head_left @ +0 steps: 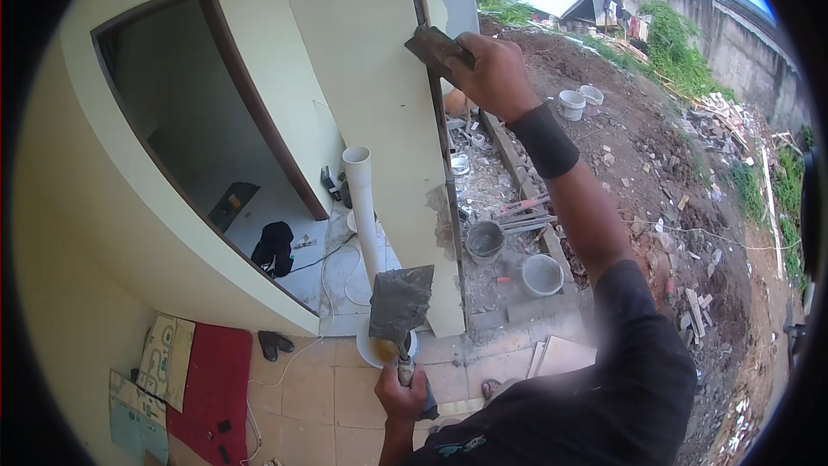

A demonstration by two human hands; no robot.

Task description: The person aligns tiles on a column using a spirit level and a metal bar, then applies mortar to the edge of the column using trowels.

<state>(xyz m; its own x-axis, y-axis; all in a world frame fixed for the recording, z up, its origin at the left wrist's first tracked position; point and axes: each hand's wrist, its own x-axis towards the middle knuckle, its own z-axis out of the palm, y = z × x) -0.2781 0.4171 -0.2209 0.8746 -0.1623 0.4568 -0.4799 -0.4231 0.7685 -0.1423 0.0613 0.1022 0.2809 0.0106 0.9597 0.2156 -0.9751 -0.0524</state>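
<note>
My right hand (493, 76), with a black band on the wrist, is raised and wrapped round the handle of a flat trowel (436, 50). That trowel lies against the edge of the pale wall (371, 78), beside a dark strip running down it. Low in the middle, my left hand (402, 393) grips the handle of a second trowel (402, 302), whose broad blade carries grey mortar. A white bowl (373, 350) is partly hidden behind this blade and handle. The upright white pipe (362, 207) stands just above the blade.
Buckets (542, 275) of grey material stand on the rubble-strewn ground beyond the wall. Left of the pipe is a doorway (259, 121). On the tiled floor (302, 397) lie a red mat (207, 388), dark shoes (274, 345) and a cable. Pale tiles (561, 355) lie near my body.
</note>
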